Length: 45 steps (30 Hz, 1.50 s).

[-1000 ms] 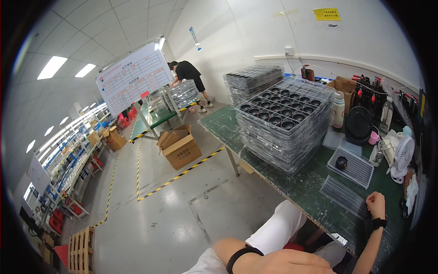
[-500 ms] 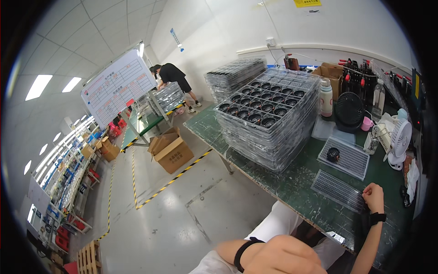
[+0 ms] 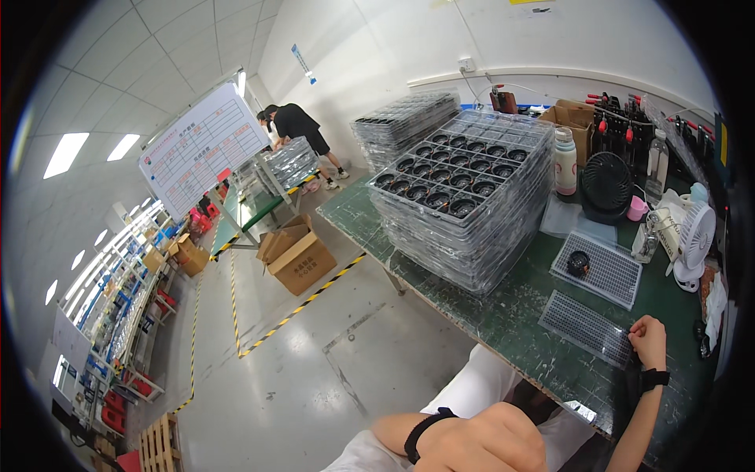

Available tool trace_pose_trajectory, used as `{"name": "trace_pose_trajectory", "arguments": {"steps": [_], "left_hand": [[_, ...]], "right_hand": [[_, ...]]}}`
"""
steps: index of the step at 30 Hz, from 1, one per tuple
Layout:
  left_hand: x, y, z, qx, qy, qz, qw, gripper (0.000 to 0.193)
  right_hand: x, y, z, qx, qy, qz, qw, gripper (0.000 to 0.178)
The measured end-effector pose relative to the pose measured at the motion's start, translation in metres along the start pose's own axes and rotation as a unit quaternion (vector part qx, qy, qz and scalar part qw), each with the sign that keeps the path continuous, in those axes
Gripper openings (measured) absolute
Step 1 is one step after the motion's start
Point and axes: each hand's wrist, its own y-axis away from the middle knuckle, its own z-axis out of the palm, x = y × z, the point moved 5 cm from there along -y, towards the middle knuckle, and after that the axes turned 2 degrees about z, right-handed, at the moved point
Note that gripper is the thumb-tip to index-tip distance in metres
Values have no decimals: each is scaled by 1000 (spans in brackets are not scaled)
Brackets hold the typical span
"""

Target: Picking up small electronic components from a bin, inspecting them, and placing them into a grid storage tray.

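My right hand (image 3: 650,344), with a black band at the wrist, rests on the green table. Its fingers are pinched at the right end of a thin sheet covered in rows of small dots (image 3: 582,326). Close to the lower edge of the view, my left hand (image 3: 499,436) is curled closed over my lap, a dark band round its wrist. Its fingertips are turned away, so what they hold, if anything, is hidden. Beyond the dotted sheet lies a thicker stack of similar sheets (image 3: 613,275), with a round black part (image 3: 578,263) on top.
A tall stack of clear plastic trays (image 3: 464,228) holds round black parts. Behind it stands another tray stack (image 3: 401,118). At the right are a black fan (image 3: 605,185), a white fan (image 3: 694,236), bottles and a pink cup (image 3: 637,208). A cardboard box (image 3: 303,259) sits on the floor.
The view has shifted slightly. My right hand stays at the end of the dotted sheet, and my left hand remains curled over my lap.
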Motion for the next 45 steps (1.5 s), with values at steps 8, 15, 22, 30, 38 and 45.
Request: {"name": "trace_pose_trajectory", "arguments": {"steps": [8,15,22,30,38,45], "left_hand": [[-8,5,1,-23,61,-34,997,12],[-24,13,-7,35,152,-84,984,22],[-39,17,-11,41,243,-147,958,29],[-62,24,-17,57,333,-178,924,23],[-84,15,-11,62,483,-207,848,26],[-99,11,-24,106,466,-207,854,26]], "right_hand": [[-4,3,-3,-13,-22,10,1000,11],[-2,2,-1,12,19,-21,1000,8],[-10,4,0,35,39,-46,998,9],[-8,5,0,42,32,-34,998,10],[-7,7,0,66,39,-46,996,11],[-14,11,-1,45,25,-15,999,12]]}}
